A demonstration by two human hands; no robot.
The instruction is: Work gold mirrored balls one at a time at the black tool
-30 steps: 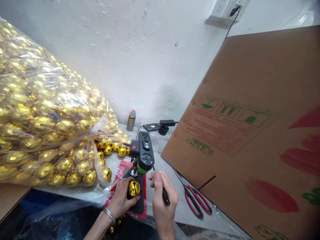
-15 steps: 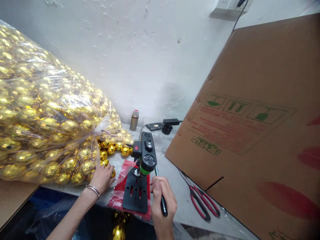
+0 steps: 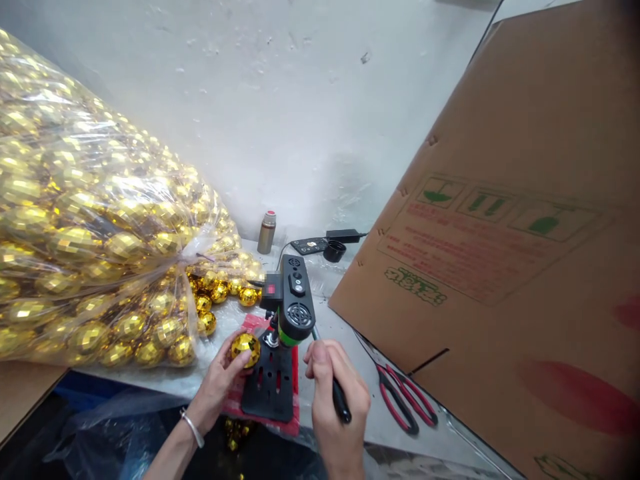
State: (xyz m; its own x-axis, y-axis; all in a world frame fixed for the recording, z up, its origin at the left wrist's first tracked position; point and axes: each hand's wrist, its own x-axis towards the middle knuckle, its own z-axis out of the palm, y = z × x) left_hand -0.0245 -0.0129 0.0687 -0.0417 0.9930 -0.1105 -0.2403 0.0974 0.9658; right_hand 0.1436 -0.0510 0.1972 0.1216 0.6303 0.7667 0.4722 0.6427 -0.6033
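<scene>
A shiny gold mirror-faceted ball is gripped in my left hand, just left of a small bench drill press. The press has a black head with a green ring and a slotted black base plate. My right hand is closed round the black-gripped lever at the right side of the press. Under the base lies a red plastic sheet. The tool tip below the head is hidden from me.
A big clear bag of gold balls fills the left, with several loose balls at its mouth. Red-handled scissors lie right, beside a large cardboard box. Behind stand a small bottle and a black cap.
My left hand has come from the loose balls toward the press and now holds one gold ball. My right hand stays on the lever. The view has shifted slightly.
</scene>
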